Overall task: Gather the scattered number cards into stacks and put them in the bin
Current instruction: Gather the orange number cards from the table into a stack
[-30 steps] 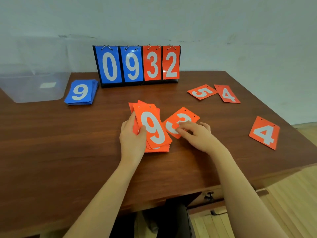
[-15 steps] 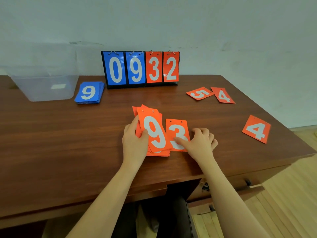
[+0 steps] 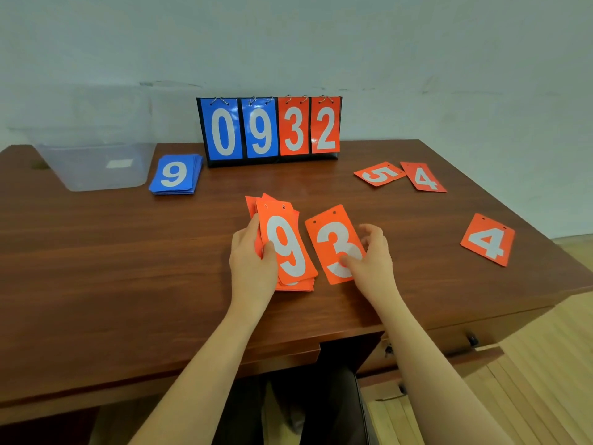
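A loose stack of orange cards with a 9 on top lies mid-table. My left hand grips its left edge, thumb on the top card. Just right of the stack, my right hand pinches an orange 3 card, thumb on its face and fingers curled round its right edge. More orange cards lie apart: a 5 and a 4 at the back right, another 4 near the right edge. A stack of blue cards topped by a 9 sits beside the clear plastic bin at the back left.
A flip scoreboard reading 0 9 3 2 stands against the wall at the table's back. The wooden table ends close on the right, with a drawer front below. A dark chair seat shows under the front edge.
My right hand slid the 3 card in beside the stack, turned it upright and now pinches it by its right edge. My left hand stayed on the stack.
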`<state>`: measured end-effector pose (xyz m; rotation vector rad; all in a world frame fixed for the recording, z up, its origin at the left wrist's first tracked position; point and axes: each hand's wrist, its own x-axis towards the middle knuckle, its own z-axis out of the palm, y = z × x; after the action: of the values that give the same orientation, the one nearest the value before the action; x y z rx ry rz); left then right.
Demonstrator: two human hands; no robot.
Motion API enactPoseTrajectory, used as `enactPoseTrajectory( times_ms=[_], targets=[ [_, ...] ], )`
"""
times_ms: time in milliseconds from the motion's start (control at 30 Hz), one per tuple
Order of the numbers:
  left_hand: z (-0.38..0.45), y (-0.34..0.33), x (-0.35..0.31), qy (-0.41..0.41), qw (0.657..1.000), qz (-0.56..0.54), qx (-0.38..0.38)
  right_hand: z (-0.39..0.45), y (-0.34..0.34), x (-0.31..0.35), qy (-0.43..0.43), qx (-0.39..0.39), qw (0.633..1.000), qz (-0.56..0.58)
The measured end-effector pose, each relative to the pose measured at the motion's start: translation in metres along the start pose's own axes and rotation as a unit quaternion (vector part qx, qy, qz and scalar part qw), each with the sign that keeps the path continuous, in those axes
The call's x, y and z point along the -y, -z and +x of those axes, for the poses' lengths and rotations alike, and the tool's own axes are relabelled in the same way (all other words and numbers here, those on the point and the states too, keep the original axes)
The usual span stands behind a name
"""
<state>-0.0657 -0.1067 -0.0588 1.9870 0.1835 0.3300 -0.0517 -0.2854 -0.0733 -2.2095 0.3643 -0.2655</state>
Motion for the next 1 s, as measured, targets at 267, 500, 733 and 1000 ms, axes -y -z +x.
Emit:
enactPoseTrajectory(
  times_ms=[267, 500, 733, 1000],
  targets=[
    [-0.009, -0.009, 0.0, 0.007, 0.998, -0.05, 0.038, -0.027, 0.03, 0.007, 0.087, -0.114, 0.971, 0.19],
    [-0.02, -0.045, -0.026, -0.011, 0.99, -0.127, 0.054, -0.031, 0.031, 0.001, 0.061, -0.124, 0.972, 0.193],
    [-0.025, -0.078, -0.049, -0.033, 0.987, -0.123, 0.097, -0.017, 0.045, -0.02, 0.076, -0.143, 0.98, 0.118],
    [-0.006, -0.121, -0.063, -0.019, 0.99, -0.08, 0.116, 0.05, 0.113, -0.091, -0.107, -0.064, 0.967, -0.223]
  ],
)
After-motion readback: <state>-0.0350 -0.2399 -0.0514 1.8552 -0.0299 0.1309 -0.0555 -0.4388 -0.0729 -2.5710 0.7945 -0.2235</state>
